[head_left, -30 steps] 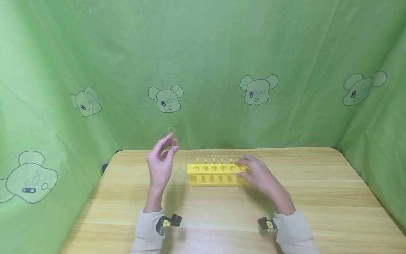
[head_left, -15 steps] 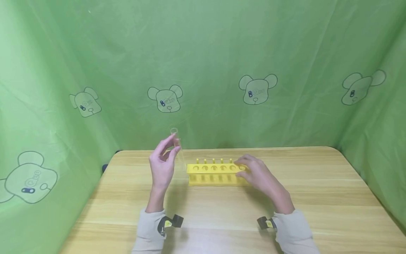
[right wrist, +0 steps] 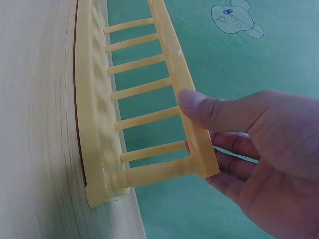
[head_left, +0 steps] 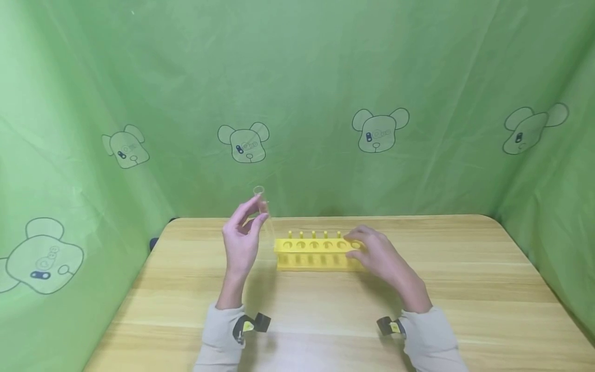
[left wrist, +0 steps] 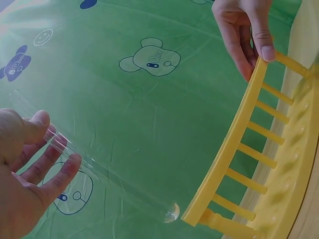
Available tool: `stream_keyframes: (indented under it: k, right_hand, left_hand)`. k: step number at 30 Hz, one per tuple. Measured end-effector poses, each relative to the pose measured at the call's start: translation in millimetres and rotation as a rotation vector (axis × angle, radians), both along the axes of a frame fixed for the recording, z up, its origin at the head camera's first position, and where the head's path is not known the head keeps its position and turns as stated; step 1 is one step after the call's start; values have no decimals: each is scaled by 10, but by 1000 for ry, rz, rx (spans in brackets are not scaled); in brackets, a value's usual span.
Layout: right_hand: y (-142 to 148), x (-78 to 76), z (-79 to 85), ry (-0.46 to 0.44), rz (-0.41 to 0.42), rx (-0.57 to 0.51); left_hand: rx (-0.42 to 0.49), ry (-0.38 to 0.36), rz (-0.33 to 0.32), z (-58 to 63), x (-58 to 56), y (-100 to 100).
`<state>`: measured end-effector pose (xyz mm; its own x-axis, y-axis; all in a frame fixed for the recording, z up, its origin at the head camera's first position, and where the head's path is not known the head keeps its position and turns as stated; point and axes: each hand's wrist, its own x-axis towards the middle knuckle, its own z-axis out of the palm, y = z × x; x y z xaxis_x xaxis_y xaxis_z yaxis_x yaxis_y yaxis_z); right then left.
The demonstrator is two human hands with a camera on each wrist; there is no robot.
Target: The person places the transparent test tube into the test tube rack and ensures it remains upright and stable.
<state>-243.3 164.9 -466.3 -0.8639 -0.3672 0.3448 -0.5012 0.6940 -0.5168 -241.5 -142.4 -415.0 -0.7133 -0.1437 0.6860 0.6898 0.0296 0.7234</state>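
Observation:
A clear test tube [head_left: 270, 227] is pinched near its open top between the thumb and fingers of my left hand [head_left: 240, 243]. It tilts, with the rounded bottom [left wrist: 172, 213] close to the left end of a yellow test tube rack [head_left: 309, 249] in the left wrist view. The rack stands on the table, with a row of holes along its top plate and upright pegs behind. At the rack's right end my right hand [head_left: 383, 258] grips the top plate, thumb [right wrist: 194, 102] on the near side and fingers on the far side.
The wooden table [head_left: 325, 320] extends around the rack. Green curtain [head_left: 302, 77] with bear-head drawings hangs behind and at both sides. A small black camera is strapped to each wrist.
My left hand has moved slightly right with the test tube, bringing its bottom nearer the rack's left end. My right hand keeps its hold on the rack, which has not moved.

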Motion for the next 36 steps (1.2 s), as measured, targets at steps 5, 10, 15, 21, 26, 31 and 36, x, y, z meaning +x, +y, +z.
stream_keyframes:
  k: [5,10,15,21,26,31,36]
  right_hand:
    - [-5,6,15,3,1,-1]
    - [-7,3,5,3,-2,-2]
    - [-7,7,0,-5,-7,-3]
    - [-5,6,5,-1,-2,-2]
    - [3,7,4,3,-4,0]
    - [4,6,0,9,2,-6]
    - [6,3,-7,18,4,-9]
  left_hand:
    - [3,-12,-6,-15,-8,20]
    - [3,-22,-10,-31,-12,33]
    - [6,-24,-20,-31,-9,34]
    - [11,-11,-32,-20,-2,57]
    - [12,-9,-46,-27,-13,87]
    - [20,-23,-46,-23,2,99]
    - [28,-26,-51,-25,1,117]
